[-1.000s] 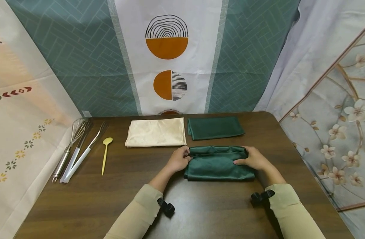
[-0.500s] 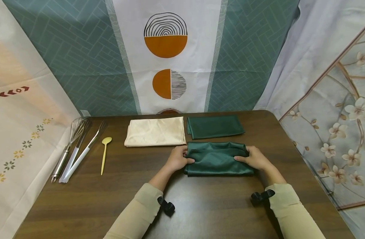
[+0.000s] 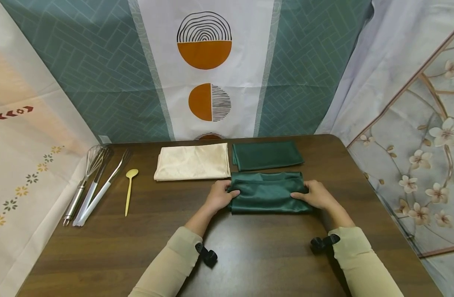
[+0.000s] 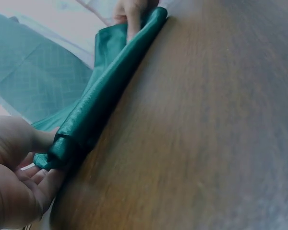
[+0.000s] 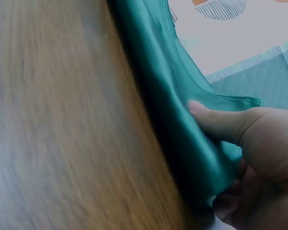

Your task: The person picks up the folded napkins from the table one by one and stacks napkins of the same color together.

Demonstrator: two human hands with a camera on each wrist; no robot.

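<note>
**Green cloth (image 3: pixel 266 197), folded and pinched at both ends**

Shines like satin, lightly creased. Forms a wide, layered rectangle with a rounded near fold. Stretches crosswise, low at the desk (image 3: pixel 264 255), between left hand (image 3: pixel 218 196) and right hand (image 3: pixel 316 195).

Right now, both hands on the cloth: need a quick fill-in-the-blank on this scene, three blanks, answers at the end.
1. The left hand and right hand both grip the near cloth, whose colour is ____.
2. In the head view, the far green cloth lies to the ____ of the cream cloth.
3. Of the two hands, the one nearer the yellow spoon is the ____ hand.

Missing words: green; right; left.
</note>
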